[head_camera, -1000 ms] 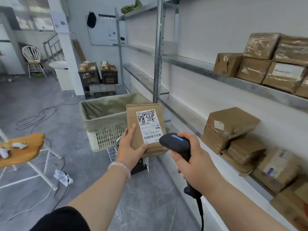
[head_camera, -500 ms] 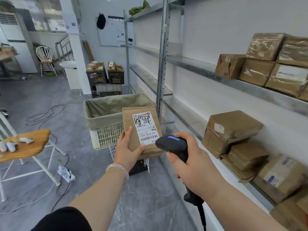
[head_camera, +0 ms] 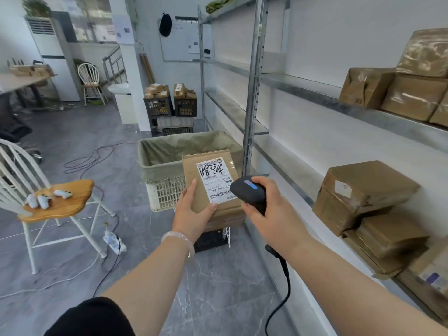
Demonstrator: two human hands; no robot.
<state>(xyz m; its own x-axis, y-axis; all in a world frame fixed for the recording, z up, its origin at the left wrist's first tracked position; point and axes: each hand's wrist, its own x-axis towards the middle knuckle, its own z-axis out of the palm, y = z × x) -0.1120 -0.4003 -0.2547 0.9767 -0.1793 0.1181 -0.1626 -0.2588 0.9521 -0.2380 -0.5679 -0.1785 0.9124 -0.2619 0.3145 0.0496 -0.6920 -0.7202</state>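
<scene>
1. Head view: left grip (head_camera: 194,215) holds a flat brown cardboard parcel (head_camera: 213,183) upright, label facing the camera, thumb on its face.
2. Just beside it at 3 o'clock, right grip (head_camera: 272,210) clasps a black corded handheld scanner (head_camera: 247,193).
3. Behind the parcel, at 11 o'clock, stands a bag-lined white plastic crate (head_camera: 167,194).

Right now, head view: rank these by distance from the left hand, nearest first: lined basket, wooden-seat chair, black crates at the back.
From the left hand, which holds the parcel:
1. Lined basket: just behind the hand.
2. Wooden-seat chair: off to the left, across open floor.
3. Black crates: far back, near the wall.
</scene>
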